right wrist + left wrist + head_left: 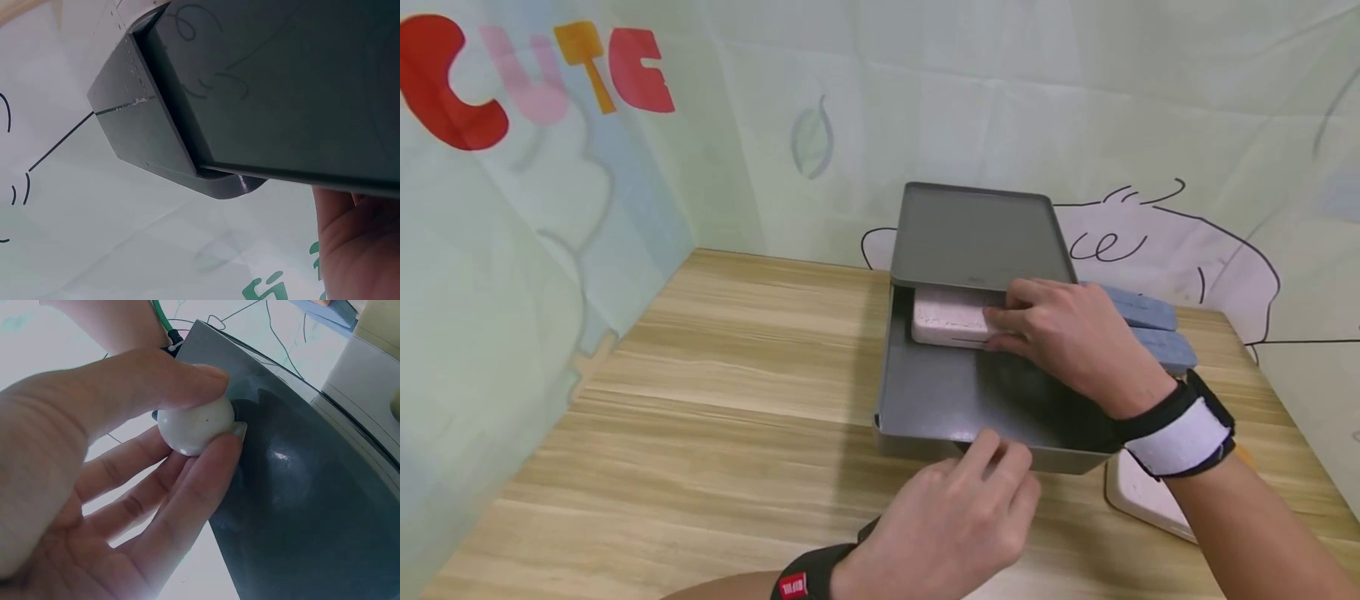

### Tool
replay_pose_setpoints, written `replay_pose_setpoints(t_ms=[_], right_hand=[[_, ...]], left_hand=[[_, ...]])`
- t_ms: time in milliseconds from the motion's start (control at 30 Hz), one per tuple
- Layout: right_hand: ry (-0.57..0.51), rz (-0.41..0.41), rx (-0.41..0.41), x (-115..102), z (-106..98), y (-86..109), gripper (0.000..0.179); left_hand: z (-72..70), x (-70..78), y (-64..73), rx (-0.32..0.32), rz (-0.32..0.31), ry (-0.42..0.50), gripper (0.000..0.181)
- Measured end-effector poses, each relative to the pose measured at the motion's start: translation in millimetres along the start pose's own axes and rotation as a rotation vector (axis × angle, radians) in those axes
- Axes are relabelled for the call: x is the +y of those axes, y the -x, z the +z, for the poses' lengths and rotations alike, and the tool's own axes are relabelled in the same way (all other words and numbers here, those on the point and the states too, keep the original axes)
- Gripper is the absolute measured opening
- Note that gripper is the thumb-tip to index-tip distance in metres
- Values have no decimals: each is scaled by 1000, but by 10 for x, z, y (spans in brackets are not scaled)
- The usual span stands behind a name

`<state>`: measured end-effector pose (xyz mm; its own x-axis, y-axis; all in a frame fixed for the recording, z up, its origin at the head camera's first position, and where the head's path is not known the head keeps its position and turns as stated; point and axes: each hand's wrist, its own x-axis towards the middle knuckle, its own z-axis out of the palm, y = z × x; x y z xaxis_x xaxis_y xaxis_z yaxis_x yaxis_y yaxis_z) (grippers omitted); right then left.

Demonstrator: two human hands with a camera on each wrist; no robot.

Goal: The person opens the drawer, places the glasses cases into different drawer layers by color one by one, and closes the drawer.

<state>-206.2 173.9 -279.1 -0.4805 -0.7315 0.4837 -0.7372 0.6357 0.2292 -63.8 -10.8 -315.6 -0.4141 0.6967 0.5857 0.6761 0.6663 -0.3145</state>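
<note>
A grey drawer [940, 400] stands pulled out from a cabinet with a flat grey top [985, 233]. Inside it, toward the back, lies a pale pink flat block [951, 317], partly under the cabinet top. My right hand [1067, 333] reaches into the drawer and grips that block by its right end. At the drawer's front my left hand [947, 517] pinches a round white knob [197, 428] between thumb and fingers; the head view hides this knob. In the right wrist view only part of the right hand [362, 244] shows, partly hidden behind a dark panel.
Blue block-like objects [1165, 346] lie right of the cabinet. Another pale flat object [1150, 496] sits on the wooden table [737, 375] at the right, partly covered by my right forearm. A printed cloth [985, 108] hangs behind the cabinet.
</note>
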Motion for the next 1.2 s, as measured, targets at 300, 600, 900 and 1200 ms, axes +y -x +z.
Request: replay_pose_setpoints(t_ms=[300,600,900,1200], right_hand=[[-27,8,-10,-18,-14,4,21],[-31,11,-8,-5,-16,-8,15],[-34,9,12,-10,-19,-10,13],[-65,-8,34,9,-11,18,14]], left_hand=[[2,-2,4,7,3,-7,14],[4,-1,8,0,0,1,16],[-6,-2,13,-17,7,7,12],[1,6,17,0,1,4,11]])
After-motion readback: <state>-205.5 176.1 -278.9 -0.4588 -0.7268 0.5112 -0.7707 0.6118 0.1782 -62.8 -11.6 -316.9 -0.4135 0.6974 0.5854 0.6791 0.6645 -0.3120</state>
